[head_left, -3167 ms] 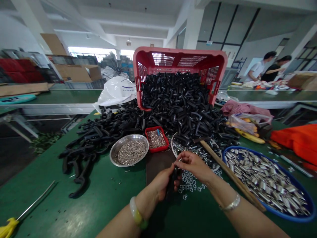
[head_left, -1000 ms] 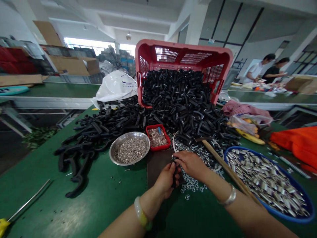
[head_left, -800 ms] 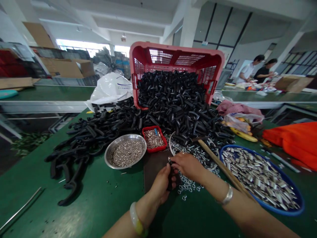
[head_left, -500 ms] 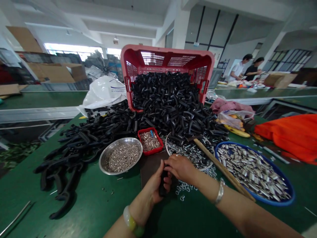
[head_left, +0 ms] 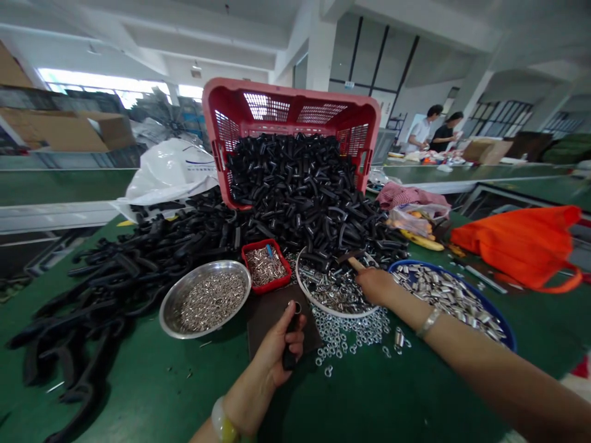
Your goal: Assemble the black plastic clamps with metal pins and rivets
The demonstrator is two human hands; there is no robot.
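Note:
My left hand (head_left: 285,347) is closed round a black plastic handle (head_left: 290,358), held upright with a metal ring showing at its top end. Beneath it lies a dark flat pad (head_left: 261,320) on the green table. My right hand (head_left: 375,285) is wrapped round the wooden shaft of a hammer (head_left: 354,262), close below its head. The hammer rests over a white-rimmed round tray (head_left: 318,301) of small metal parts. Loose metal rings (head_left: 339,344) are scattered between my two hands.
A red crate (head_left: 295,92) tipped on its side spills black handles (head_left: 295,178) across the table. Around me stand a steel bowl (head_left: 167,323) of small pins, a red box (head_left: 286,280) of pins and a blue tray (head_left: 506,320) of metal sleeves. An orange bag (head_left: 517,243) lies right.
My right hand has left the black handle in my left hand and moved right onto the hammer shaft. The view has swung slightly to the right.

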